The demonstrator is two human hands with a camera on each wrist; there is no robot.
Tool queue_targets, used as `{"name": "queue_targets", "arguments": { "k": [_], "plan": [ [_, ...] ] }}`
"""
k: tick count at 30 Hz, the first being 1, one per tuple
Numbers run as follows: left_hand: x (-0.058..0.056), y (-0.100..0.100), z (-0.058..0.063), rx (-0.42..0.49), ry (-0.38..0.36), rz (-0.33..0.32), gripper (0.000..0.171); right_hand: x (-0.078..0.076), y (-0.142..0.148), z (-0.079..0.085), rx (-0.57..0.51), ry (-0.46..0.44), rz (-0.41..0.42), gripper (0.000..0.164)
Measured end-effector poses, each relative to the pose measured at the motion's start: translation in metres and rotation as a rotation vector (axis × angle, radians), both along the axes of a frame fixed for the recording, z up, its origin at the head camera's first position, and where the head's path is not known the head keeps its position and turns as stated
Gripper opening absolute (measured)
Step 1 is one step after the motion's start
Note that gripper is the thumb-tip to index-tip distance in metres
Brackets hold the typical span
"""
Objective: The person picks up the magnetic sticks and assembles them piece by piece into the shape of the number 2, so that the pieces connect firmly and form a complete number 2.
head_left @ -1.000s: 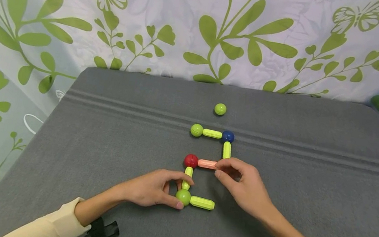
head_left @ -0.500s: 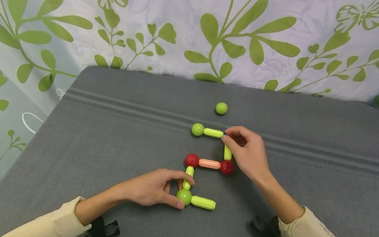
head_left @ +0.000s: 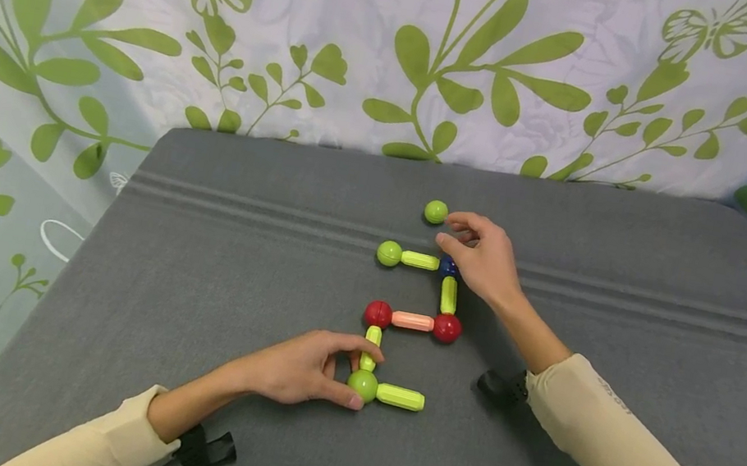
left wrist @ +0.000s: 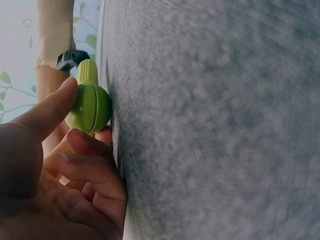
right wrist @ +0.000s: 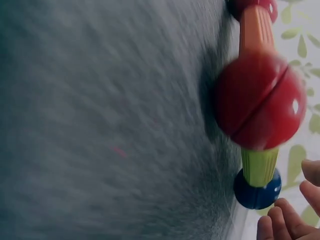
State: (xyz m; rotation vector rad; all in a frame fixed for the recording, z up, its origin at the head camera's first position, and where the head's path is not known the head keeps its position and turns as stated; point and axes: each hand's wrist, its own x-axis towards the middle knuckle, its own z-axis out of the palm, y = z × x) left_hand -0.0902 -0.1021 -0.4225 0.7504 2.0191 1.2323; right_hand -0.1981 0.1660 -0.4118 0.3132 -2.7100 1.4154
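Observation:
A zigzag of balls and rods lies on the grey cloth. My left hand (head_left: 297, 365) holds the near green ball (head_left: 362, 385), thumb on one side and fingers on the other, with the index finger over a yellow-green rod (head_left: 373, 338). Another yellow-green rod (head_left: 400, 398) sticks out rightward from that ball. My right hand (head_left: 484, 261) hovers by a loose green ball (head_left: 435, 211), fingertips close to it and holding nothing. Partly hidden under this hand is the blue ball (head_left: 447, 266). In the right wrist view, a red ball (right wrist: 260, 102) stands near the camera.
The chain also has a red ball (head_left: 377, 314), a salmon rod (head_left: 413, 321) and a far-left green ball (head_left: 389, 253). Grey cloth (head_left: 227, 257) covers the table, with a ridge crossing it. A leaf-patterned curtain (head_left: 290, 27) hangs behind.
My right hand has moved away from me, from the right-hand red ball, past the blue ball, to beside the loose green ball. My left hand has stayed put.

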Motion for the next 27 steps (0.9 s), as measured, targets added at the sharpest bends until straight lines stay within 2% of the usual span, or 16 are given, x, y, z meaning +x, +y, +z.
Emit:
{"name": "queue_targets", "arguments": {
  "k": [7,13,18,27],
  "plan": [
    [0.0,0.0,0.0,0.014,0.013,-0.005,0.047,-0.024,-0.002,-0.001,0.077,-0.054,0.012,0.042],
    [0.0,-0.001,0.0,0.008,0.011,-0.003,0.047,-0.038,-0.007,-0.002,0.125,-0.077,0.015,0.045],
    [-0.001,-0.001,-0.001,0.008,0.01,-0.003,0.047,-0.043,-0.012,-0.002,0.157,-0.051,-0.012,0.041],
    [-0.001,-0.001,-0.001,0.008,0.012,0.0,0.047,-0.047,-0.015,-0.007,0.19,-0.069,-0.048,0.035]
  ]
}}
